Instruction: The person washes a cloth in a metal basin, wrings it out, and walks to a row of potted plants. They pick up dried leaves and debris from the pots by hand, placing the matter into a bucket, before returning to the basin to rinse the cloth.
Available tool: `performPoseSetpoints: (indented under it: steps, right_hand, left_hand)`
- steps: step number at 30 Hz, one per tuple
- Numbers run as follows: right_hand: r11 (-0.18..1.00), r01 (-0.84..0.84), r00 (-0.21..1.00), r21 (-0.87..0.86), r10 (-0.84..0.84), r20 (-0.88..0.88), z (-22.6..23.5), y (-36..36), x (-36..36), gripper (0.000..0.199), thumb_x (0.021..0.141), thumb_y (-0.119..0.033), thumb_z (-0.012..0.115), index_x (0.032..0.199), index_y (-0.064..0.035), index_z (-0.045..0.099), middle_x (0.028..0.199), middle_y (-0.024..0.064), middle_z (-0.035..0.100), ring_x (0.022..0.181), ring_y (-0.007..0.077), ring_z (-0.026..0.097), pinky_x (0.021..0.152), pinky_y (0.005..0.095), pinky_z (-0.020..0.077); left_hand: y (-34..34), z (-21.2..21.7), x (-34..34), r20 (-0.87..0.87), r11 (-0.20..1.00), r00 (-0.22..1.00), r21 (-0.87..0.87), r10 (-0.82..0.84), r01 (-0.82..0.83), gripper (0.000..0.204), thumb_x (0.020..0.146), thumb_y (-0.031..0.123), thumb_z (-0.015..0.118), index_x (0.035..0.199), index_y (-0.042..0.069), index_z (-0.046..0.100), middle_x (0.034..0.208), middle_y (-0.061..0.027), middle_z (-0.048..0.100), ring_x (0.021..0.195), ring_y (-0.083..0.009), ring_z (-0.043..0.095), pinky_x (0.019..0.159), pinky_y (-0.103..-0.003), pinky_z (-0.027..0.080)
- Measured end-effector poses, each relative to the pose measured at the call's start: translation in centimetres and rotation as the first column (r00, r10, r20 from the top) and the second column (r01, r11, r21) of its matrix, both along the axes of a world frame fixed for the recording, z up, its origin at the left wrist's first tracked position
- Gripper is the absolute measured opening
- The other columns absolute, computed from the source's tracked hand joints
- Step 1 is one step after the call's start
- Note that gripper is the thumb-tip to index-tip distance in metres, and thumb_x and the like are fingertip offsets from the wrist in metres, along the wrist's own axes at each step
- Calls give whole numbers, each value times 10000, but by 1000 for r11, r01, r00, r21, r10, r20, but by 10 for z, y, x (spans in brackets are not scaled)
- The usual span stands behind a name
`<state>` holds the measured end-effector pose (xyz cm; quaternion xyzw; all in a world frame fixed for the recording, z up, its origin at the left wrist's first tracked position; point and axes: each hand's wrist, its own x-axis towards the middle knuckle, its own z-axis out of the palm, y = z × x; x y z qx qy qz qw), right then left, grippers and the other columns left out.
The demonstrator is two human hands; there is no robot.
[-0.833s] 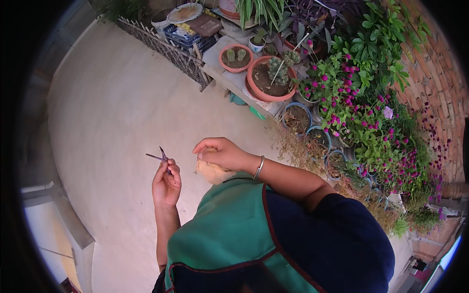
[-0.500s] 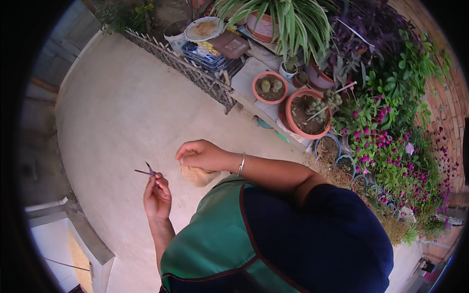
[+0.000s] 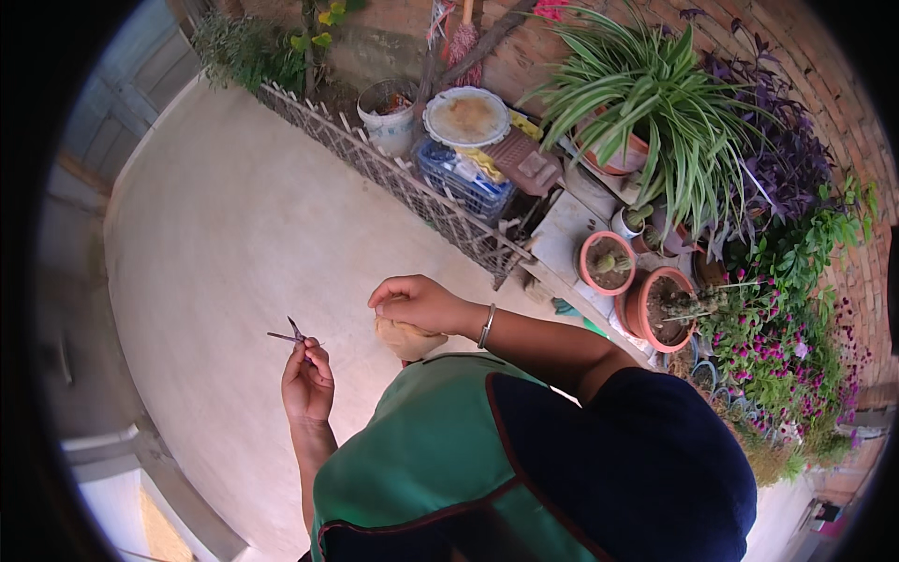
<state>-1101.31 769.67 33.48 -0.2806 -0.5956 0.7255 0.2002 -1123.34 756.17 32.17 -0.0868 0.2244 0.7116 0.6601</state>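
Above my green-and-navy apron (image 3: pixel 421 431), my left hand (image 3: pixel 309 377) grips scissors (image 3: pixel 297 334) at the handles, their parted blades aimed away from me, seemingly to keep the points clear of the cloth (image 3: pixel 412 341). My right hand (image 3: pixel 417 305), a silver bangle (image 3: pixel 487 327) at its wrist, curls over that tan bundle just beyond the apron, likely bunched for a surer hold; I cannot tell where the thumb sits. Beyond spreads pale floor (image 3: pixel 234 234), then cactus pots (image 3: pixel 609 288) on a slab (image 3: pixel 567 229), perhaps raised for easier tending, a lattice fence (image 3: pixel 375 164) and a brick wall (image 3: pixel 833 84).
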Motion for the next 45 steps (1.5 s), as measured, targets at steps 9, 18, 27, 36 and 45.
performPoseSetpoints:
  steps: [9, 18, 27, 36, 45]
  right_hand:
    - [969, 241, 967, -55, -245, -68, -7, 128, -94, 196, 832, -164, 594, 969, -25, 612, 926, 31, 619, 862, 94, 556, 783, 248, 442]
    - [937, 344, 938, -56, -346, -38, 4, 309, -155, 216, 861, -162, 565, 1013, -10, 591, 927, 35, 613, 859, 90, 556, 776, 230, 447]
    - [886, 463, 885, -16, -464, -51, 12, 468, -198, 234, 861, -148, 567, 1034, 7, 591, 931, 54, 618, 843, 93, 565, 761, 230, 456]
    - [553, 681, 578, -480, -808, -110, -18, 657, -238, 196, 878, -173, 552, 971, -7, 598, 868, 56, 613, 768, 131, 593, 688, 265, 493]
    - [251, 783, 305, -569, -953, -1, -27, 753, -253, 189, 885, -140, 517, 991, 0, 588, 907, 68, 607, 824, 152, 594, 734, 273, 492]
  left_hand:
    - [199, 2, -123, -29, 977, 977, -7, -212, 212, 110, 889, 22, 497, 971, -38, 538, 913, -101, 570, 802, -141, 554, 708, -201, 516]
    - [391, 6, -163, -174, 896, 881, -147, -439, 418, 82, 874, 36, 523, 947, 7, 545, 885, -73, 577, 807, -130, 559, 754, -207, 507]
    - [592, 7, -191, -303, 804, 748, -148, -591, 576, 127, 875, 76, 529, 984, 13, 537, 914, -80, 579, 834, -155, 574, 771, -258, 508]
    - [879, -90, -195, -180, 666, 641, -220, -746, 713, 222, 885, 157, 541, 998, -34, 542, 947, -135, 593, 915, -243, 588, 835, -350, 508]
    - [1061, -117, -186, -123, 432, 427, -471, -896, 769, 790, 905, 457, 441, 1436, 85, -10, 1479, -192, 68, 1329, -413, 173, 1018, -610, 200]
